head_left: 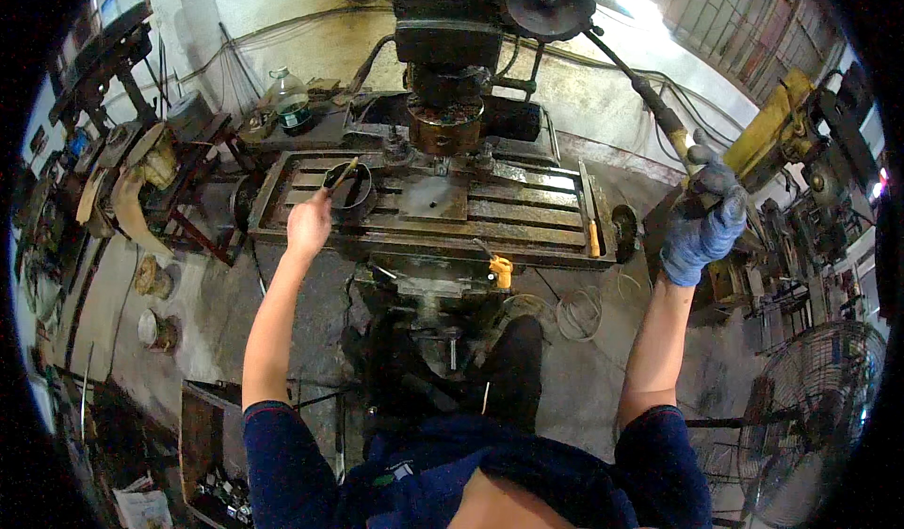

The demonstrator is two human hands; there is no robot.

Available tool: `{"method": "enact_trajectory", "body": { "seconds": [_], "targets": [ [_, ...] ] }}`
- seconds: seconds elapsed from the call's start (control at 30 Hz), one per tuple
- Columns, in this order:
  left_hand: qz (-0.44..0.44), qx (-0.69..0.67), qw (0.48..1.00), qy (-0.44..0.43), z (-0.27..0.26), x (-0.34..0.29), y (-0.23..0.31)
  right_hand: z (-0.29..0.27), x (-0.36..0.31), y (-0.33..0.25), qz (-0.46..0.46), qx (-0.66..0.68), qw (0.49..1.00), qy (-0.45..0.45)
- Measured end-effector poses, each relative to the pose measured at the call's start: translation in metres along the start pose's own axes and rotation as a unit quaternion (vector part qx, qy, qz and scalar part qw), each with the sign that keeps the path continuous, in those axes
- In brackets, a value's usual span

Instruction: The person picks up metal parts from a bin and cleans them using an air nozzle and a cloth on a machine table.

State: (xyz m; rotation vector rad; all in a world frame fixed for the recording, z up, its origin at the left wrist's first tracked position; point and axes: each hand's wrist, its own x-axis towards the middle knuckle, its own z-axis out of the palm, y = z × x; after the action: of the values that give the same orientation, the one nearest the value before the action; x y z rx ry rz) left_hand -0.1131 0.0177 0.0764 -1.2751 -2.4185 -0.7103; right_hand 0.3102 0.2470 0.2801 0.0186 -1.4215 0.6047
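My left hand (pixel 309 226), bare, is closed on a thin brush (pixel 349 170) with a light-coloured handle. The brush slants over a dark round pot (pixel 365 205) on the slotted machine table (pixel 541 238). Out to the right, my right hand (pixel 704 223) wears a blue-grey glove. Its fingers are wrapped round the end of a long lever (pixel 653 99) that slopes down from the machine's round hub (pixel 544 0). Below the machine's spindle head (pixel 445 122) lies a flat metal plate (pixel 433 198) with a small dark hole. Fingertips of both hands are partly hidden.
A file (pixel 592 211) with an orange handle lies along the table's right end. A yellow-handled tool (pixel 500 269) sits at its front edge. Back left stands a large clear bottle (pixel 291 102). A caged fan (pixel 817 416) is at lower right, a metal-scrap box (pixel 215 449) at lower left.
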Motion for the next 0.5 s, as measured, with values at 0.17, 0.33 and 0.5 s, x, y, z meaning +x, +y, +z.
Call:
{"method": "enact_trajectory", "body": {
  "seconds": [0.17, 0.33, 0.5],
  "targets": [
    [-0.118, -0.406, 0.905, -0.053, 0.024, 0.004, 0.055, 0.009, -0.002, -0.005, 0.008, -0.041, 0.997, 0.069],
    [-0.076, -0.347, 0.935, -0.015, 0.069, 0.039, 0.09, 0.011, -0.001, -0.006, 0.023, -0.008, 0.998, 0.058],
    [-0.071, -0.331, 0.941, -0.016, 0.087, 0.048, 0.114, 0.007, -0.008, -0.003, 0.017, 0.049, 0.998, 0.036]
  ]
}}
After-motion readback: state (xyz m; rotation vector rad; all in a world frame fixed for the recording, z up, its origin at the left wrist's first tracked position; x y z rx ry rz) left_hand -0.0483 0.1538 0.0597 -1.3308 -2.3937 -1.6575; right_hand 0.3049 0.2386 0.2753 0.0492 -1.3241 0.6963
